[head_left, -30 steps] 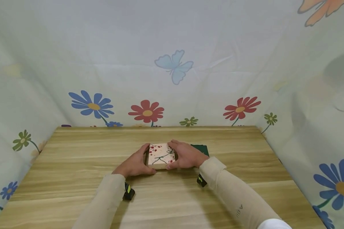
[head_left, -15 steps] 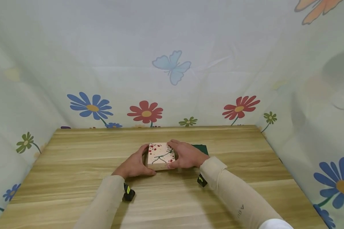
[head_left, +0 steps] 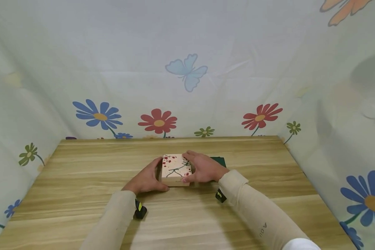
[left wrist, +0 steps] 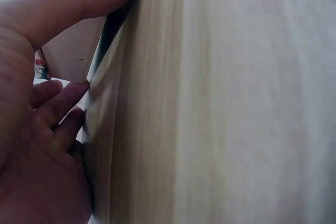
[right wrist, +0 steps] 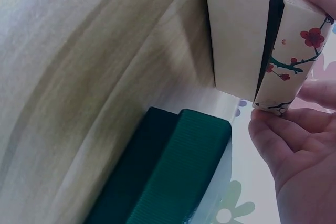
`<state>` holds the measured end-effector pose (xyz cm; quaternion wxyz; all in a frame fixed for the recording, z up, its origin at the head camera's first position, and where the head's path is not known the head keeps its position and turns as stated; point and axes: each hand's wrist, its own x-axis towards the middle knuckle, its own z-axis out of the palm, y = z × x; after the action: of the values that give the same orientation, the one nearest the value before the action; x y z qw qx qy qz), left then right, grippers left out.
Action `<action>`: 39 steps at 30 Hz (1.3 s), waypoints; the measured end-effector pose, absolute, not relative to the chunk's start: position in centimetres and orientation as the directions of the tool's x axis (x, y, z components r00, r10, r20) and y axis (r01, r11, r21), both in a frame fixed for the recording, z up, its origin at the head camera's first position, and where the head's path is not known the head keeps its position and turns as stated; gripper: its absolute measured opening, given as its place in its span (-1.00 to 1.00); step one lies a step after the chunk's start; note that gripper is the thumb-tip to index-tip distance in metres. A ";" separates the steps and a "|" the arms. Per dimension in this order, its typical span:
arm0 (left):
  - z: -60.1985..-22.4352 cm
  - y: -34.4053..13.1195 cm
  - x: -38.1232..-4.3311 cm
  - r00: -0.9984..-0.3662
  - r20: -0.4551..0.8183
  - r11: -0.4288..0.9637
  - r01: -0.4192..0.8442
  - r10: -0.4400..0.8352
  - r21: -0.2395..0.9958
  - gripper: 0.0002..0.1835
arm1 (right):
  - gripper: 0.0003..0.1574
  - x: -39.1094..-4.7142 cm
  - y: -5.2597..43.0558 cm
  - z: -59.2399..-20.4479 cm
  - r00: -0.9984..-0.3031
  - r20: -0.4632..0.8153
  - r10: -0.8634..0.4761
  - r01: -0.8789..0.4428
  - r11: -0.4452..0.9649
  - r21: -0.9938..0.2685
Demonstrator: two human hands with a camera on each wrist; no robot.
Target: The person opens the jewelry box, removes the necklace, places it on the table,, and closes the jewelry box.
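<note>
A square cardboard gift box lies between both hands on the table. Its cream lid point(head_left: 174, 166), printed with red blossoms and green branches, stands slightly above the plain base point(right wrist: 239, 35), and a dark gap shows between them in the right wrist view. The left hand point(head_left: 147, 178) grips the base from the left, thumb at the near side and fingers at the far side. From the right, the right hand point(head_left: 205, 168) pinches the lid between thumb and fingers. What is inside the box is hidden.
A dark green box-like object point(right wrist: 184, 166) with a ribbed surface lies just right of the right hand, partly covered by it in the head view. The wood-grain table point(head_left: 65, 187) meets a flower-printed curtain point(head_left: 128, 69) at its back and sides.
The lid has risen a little off the base under the right hand, so more of the box's near side shows. The left hand has stayed at the base.
</note>
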<state>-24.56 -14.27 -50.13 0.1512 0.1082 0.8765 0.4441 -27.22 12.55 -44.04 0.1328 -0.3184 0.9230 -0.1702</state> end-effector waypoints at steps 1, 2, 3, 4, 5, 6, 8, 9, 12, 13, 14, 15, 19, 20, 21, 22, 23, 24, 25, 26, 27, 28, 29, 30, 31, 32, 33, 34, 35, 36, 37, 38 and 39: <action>-50.2 -14.3 -24.6 -0.930 -0.162 0.575 0.063 0.331 0.815 0.42 | 0.26 -27.2 12.5 -44.0 -0.762 -0.137 -0.633 -0.542 0.739 -0.400; -50.2 -14.3 -24.6 -0.928 -0.154 0.567 0.071 0.339 0.821 0.43 | 0.26 -27.2 12.5 -44.0 -0.762 -0.137 -0.633 -0.541 0.739 -0.401; -50.2 -14.3 -24.6 -0.926 -0.149 0.560 0.076 0.346 0.825 0.43 | 0.26 -27.2 12.5 -44.0 -0.762 -0.136 -0.633 -0.541 0.739 -0.402; -50.3 -14.3 -24.6 -0.925 -0.146 0.558 0.080 0.350 0.826 0.44 | 0.25 -27.1 12.5 -44.0 -0.763 -0.135 -0.633 -0.541 0.738 -0.403; -50.3 -14.3 -24.5 -0.925 -0.144 0.555 0.082 0.352 0.828 0.45 | 0.25 -27.1 12.5 -44.0 -0.762 -0.134 -0.633 -0.542 0.738 -0.403; -50.3 -14.2 -24.5 -0.924 -0.141 0.553 0.086 0.355 0.828 0.46 | 0.25 -27.1 12.5 -44.0 -0.762 -0.133 -0.633 -0.543 0.738 -0.401; -50.4 -14.2 -24.5 -0.923 -0.141 0.552 0.087 0.358 0.829 0.47 | 0.25 -27.1 12.5 -44.0 -0.763 -0.131 -0.633 -0.543 0.737 -0.402; -50.4 -14.2 -24.5 -0.923 -0.142 0.553 0.087 0.358 0.829 0.48 | 0.25 -27.1 12.5 -44.0 -0.763 -0.130 -0.633 -0.542 0.737 -0.403; -50.5 -14.2 -24.6 -0.922 -0.145 0.551 0.085 0.359 0.830 0.50 | 0.26 -27.1 12.5 -44.0 -0.763 -0.132 -0.632 -0.542 0.738 -0.403; -50.5 -14.3 -24.6 -0.922 -0.146 0.552 0.083 0.358 0.830 0.50 | 0.26 -27.1 12.5 -44.0 -0.764 -0.133 -0.632 -0.541 0.739 -0.402; -50.5 -14.3 -24.6 -0.923 -0.148 0.554 0.081 0.356 0.828 0.50 | 0.26 -27.1 12.5 -44.0 -0.764 -0.134 -0.631 -0.541 0.740 -0.400; -50.5 -14.3 -24.6 -0.923 -0.147 0.555 0.082 0.356 0.828 0.50 | 0.26 -27.1 12.6 -44.0 -0.764 -0.134 -0.631 -0.541 0.741 -0.398; -50.4 -14.3 -24.7 -0.924 -0.151 0.562 0.080 0.353 0.823 0.50 | 0.27 -27.1 12.6 -44.0 -0.764 -0.138 -0.630 -0.544 0.744 -0.387; -50.4 -14.2 -24.7 -0.924 -0.150 0.564 0.081 0.353 0.822 0.50 | 0.27 -27.1 12.6 -44.0 -0.764 -0.138 -0.631 -0.545 0.744 -0.387; -50.4 -14.2 -24.6 -0.924 -0.152 0.567 0.081 0.352 0.820 0.49 | 0.27 -27.1 12.7 -44.0 -0.763 -0.138 -0.632 -0.546 0.743 -0.387; -50.4 -14.2 -24.6 -0.924 -0.153 0.569 0.080 0.350 0.819 0.49 | 0.27 -27.1 12.7 -44.0 -0.761 -0.138 -0.634 -0.548 0.742 -0.386; -50.4 -14.2 -24.6 -0.925 -0.153 0.571 0.080 0.349 0.817 0.49 | 0.27 -27.1 12.7 -43.9 -0.760 -0.137 -0.635 -0.549 0.741 -0.387; -50.4 -14.2 -24.6 -0.925 -0.154 0.572 0.079 0.347 0.816 0.49 | 0.27 -27.1 12.8 -43.9 -0.759 -0.136 -0.636 -0.550 0.739 -0.389; -50.5 -14.2 -24.6 -0.926 -0.156 0.577 0.077 0.343 0.813 0.49 | 0.27 -27.1 12.8 -43.8 -0.759 -0.137 -0.637 -0.550 0.739 -0.389; -50.5 -14.3 -24.6 -0.927 -0.156 0.578 0.076 0.342 0.812 0.48 | 0.27 -27.1 12.8 -43.8 -0.758 -0.137 -0.638 -0.550 0.738 -0.390; -50.5 -14.2 -24.6 -0.927 -0.159 0.581 0.073 0.339 0.810 0.48 | 0.27 -27.0 12.8 -43.7 -0.757 -0.138 -0.639 -0.551 0.738 -0.390; -50.5 -14.2 -24.6 -0.928 -0.161 0.583 0.071 0.337 0.809 0.47 | 0.27 -27.0 12.9 -43.7 -0.757 -0.140 -0.638 -0.549 0.738 -0.392; -50.5 -14.2 -24.6 -0.928 -0.162 0.584 0.071 0.337 0.809 0.46 | 0.27 -27.0 12.9 -43.6 -0.757 -0.141 -0.637 -0.548 0.738 -0.393; -50.6 -14.2 -24.6 -0.928 -0.162 0.585 0.071 0.337 0.808 0.46 | 0.27 -27.0 12.9 -43.6 -0.757 -0.141 -0.637 -0.548 0.739 -0.392; -50.6 -14.2 -24.6 -0.928 -0.161 0.587 0.073 0.337 0.806 0.45 | 0.27 -27.0 12.9 -43.6 -0.757 -0.140 -0.638 -0.549 0.738 -0.393; -50.5 -14.2 -24.6 -0.927 -0.160 0.586 0.075 0.339 0.807 0.44 | 0.27 -27.0 13.0 -43.6 -0.758 -0.138 -0.638 -0.549 0.737 -0.393; -50.5 -14.2 -24.6 -0.927 -0.160 0.587 0.076 0.339 0.806 0.44 | 0.27 -27.0 13.0 -43.5 -0.758 -0.135 -0.638 -0.550 0.737 -0.392; -50.5 -14.2 -24.6 -0.927 -0.155 0.584 0.082 0.343 0.807 0.43 | 0.27 -27.0 13.0 -43.5 -0.758 -0.132 -0.639 -0.551 0.736 -0.394; -50.4 -14.2 -24.6 -0.926 -0.149 0.582 0.088 0.347 0.808 0.43 | 0.27 -27.0 13.1 -43.5 -0.758 -0.128 -0.640 -0.554 0.734 -0.393; -50.3 -14.2 -24.5 -0.926 -0.145 0.581 0.092 0.349 0.809 0.42 | 0.27 -27.0 13.1 -43.5 -0.758 -0.124 -0.641 -0.556 0.733 -0.392; -50.3 -14.2 -24.5 -0.925 -0.139 0.577 0.099 0.354 0.811 0.42 | 0.27 -27.0 13.1 -43.5 -0.758 -0.122 -0.640 -0.556 0.733 -0.391; -50.2 -14.2 -24.5 -0.924 -0.135 0.574 0.104 0.358 0.812 0.42 | 0.27 -27.0 13.2 -43.5 -0.758 -0.120 -0.641 -0.557 0.733 -0.391; -50.2 -14.2 -24.4 -0.923 -0.130 0.572 0.110 0.363 0.813 0.41 | 0.28 -27.0 13.2 -43.5 -0.759 -0.121 -0.640 -0.557 0.734 -0.390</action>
<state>-24.43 -14.24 -50.17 0.1428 0.1350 0.8750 0.4424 -27.04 13.22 -43.49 0.1243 -0.3243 0.9227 -0.1675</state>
